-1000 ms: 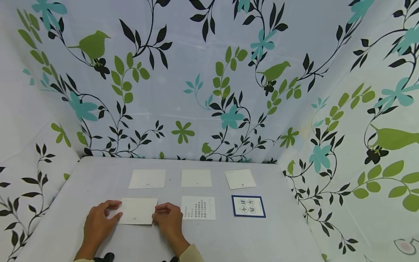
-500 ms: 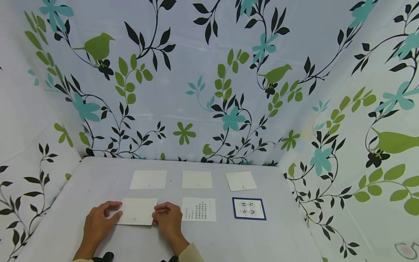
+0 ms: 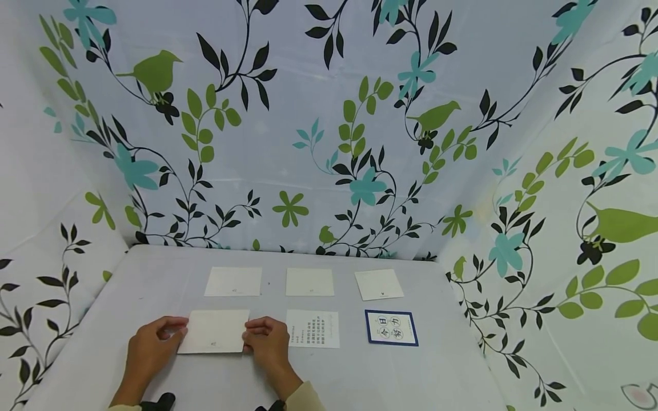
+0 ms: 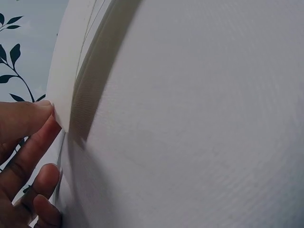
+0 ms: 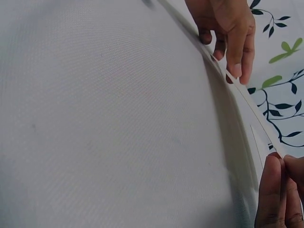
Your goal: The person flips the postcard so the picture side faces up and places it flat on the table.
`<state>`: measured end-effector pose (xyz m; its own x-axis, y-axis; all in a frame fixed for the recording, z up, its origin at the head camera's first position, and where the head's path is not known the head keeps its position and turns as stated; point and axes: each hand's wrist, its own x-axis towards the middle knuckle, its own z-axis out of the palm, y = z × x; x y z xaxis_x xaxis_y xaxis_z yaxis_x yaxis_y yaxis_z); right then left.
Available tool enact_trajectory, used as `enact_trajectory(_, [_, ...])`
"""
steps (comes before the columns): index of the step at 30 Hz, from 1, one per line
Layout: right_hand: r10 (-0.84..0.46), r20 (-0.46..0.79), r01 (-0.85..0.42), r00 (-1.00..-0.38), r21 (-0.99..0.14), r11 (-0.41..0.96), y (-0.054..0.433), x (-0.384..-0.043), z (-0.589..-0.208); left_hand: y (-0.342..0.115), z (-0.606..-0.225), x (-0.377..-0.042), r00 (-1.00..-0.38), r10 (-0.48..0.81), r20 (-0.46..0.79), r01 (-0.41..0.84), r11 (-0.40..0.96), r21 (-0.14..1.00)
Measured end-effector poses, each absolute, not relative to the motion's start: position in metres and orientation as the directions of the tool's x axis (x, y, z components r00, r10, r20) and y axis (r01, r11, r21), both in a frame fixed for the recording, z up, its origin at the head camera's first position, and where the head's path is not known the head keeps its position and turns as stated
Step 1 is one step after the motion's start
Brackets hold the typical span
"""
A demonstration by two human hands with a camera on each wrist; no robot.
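A plain cream card with a tiny mark near its front edge is held between both hands at the left front of the table. My left hand pinches its left side with thumb and fingers; in the left wrist view the fingertips grip the corner of the card. At the opposite side my right hand pinches the right edge. A shadow under the card shows in both wrist views, with its near edge raised off the white table. Right of that hand lies a white card with printed text.
Three blank cream cards, left, middle and a slightly turned right one, form the back row. A blue-bordered card with circled characters lies at front right. A leaf-and-bird patterned cloth hangs behind the table.
The held card has shifted slightly left and looks a little larger. My left hand has moved left with it; the right hand has stayed nearly in place. The other cards lie as before.
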<state>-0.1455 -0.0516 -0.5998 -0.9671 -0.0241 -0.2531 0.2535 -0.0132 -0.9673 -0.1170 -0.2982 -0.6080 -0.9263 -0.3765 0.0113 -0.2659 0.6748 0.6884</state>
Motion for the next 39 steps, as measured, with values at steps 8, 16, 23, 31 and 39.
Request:
enact_trajectory(8, [-0.051, -0.244, 0.246, -0.968, -0.969, -0.028, -0.049, -0.147, -0.604, -0.302, -0.602, -0.113, -0.93, -0.365, 0.034, -0.237, 0.668, 0.705])
enact_trajectory(16, [-0.107, -0.219, 0.22, -0.97, -0.975, -0.002, -0.04, -0.152, -0.604, -0.307, -0.594, -0.111, -0.933, -0.36, 0.028, -0.234, 0.662, 0.712])
enact_trajectory(23, [-0.13, -0.212, 0.207, -0.969, -0.977, 0.052, -0.035, -0.155, -0.605, -0.309, -0.59, -0.11, -0.94, -0.341, 0.028, -0.215, 0.652, 0.727])
enact_trajectory(31, [-0.195, -0.159, 0.159, -0.968, -0.987, 0.016, -0.031, -0.156, -0.604, -0.312, -0.585, -0.11, -0.946, -0.318, 0.059, -0.169, 0.642, 0.748])
enact_trajectory(39, [-0.221, -0.139, 0.139, -0.965, -0.99, 0.015, -0.031, -0.155, -0.6, -0.313, -0.587, -0.11, -0.94, -0.336, 0.054, -0.18, 0.626, 0.759])
